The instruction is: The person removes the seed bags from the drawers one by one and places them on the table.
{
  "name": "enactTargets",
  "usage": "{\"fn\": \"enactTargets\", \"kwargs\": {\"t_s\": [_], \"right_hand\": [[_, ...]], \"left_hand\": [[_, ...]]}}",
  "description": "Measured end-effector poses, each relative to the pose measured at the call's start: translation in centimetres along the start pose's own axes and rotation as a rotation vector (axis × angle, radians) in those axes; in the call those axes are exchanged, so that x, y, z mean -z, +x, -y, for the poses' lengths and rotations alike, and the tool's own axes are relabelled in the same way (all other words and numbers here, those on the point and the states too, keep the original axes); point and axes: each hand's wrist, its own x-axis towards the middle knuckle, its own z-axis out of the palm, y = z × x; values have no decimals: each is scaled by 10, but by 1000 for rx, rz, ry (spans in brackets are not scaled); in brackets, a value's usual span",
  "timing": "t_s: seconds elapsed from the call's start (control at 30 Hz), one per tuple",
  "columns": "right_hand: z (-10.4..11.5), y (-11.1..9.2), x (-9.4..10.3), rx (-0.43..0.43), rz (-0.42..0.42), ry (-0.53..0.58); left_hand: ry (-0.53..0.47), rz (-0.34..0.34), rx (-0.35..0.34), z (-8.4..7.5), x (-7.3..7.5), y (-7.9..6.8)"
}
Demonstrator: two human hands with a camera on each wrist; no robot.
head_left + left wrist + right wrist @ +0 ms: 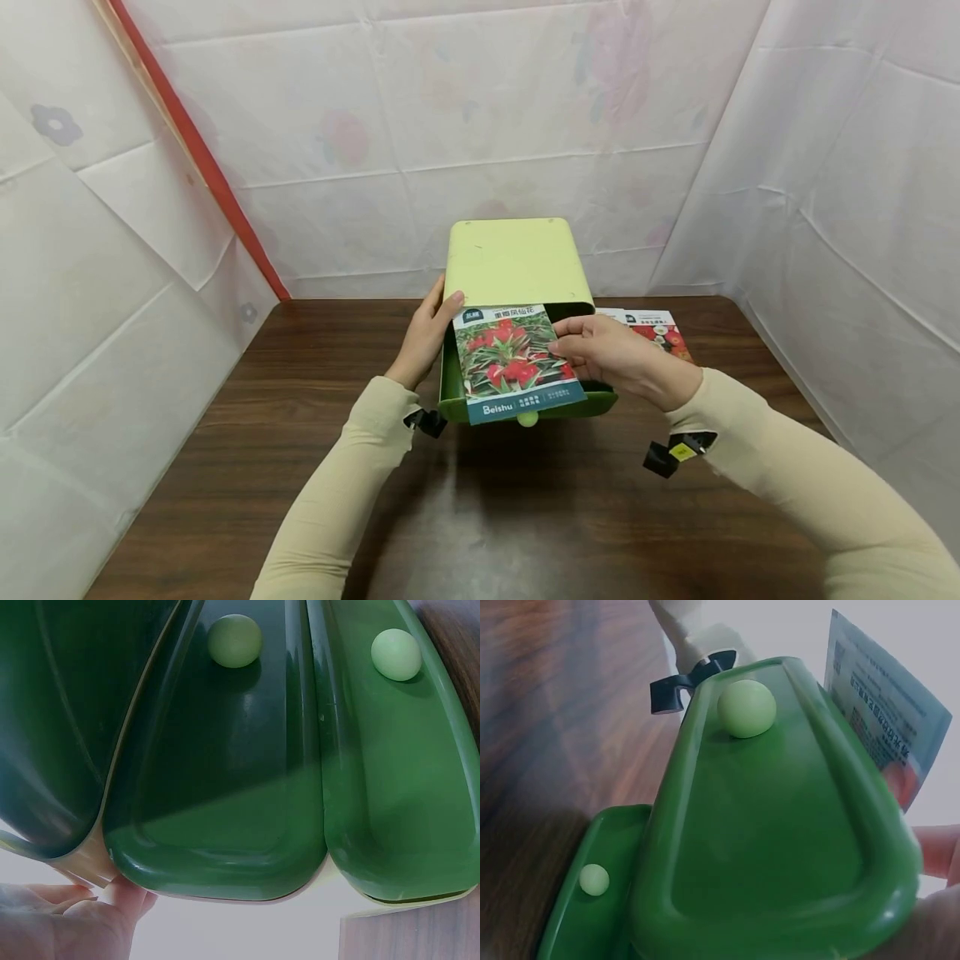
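Observation:
A seed packet (517,358) with red flowers on its front is pinched at its right edge by my right hand (611,354). It slants over the pulled-out top drawer (453,375) of a small light-green drawer cabinet (517,262), its lower end overlapping the drawer's front. The packet's printed back (889,705) shows in the right wrist view. My left hand (427,329) holds the cabinet's left side near the front, thumb at the top front corner. Below, two drawer fronts with round knobs (235,641) are pushed in. Most of the drawer's inside is hidden by the packet.
More seed packets (660,325) lie on the dark wooden table (315,400) to the right of the cabinet, partly behind my right hand. White flowered sheeting (465,150) hangs close behind the cabinet and on both sides.

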Motion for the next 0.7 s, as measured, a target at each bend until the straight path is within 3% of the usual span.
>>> {"fn": "enactTargets", "kwargs": {"t_s": [0.33, 0.57, 0.7], "right_hand": [[3, -18, 13, -27, 94, 32], [0, -28, 22, 13, 87, -101], [1, -32, 26, 24, 100, -71]], "left_hand": [[6, -9, -14, 0, 0, 0], [0, -14, -6, 0, 0, 2], [4, -18, 8, 1, 1, 2]]}}
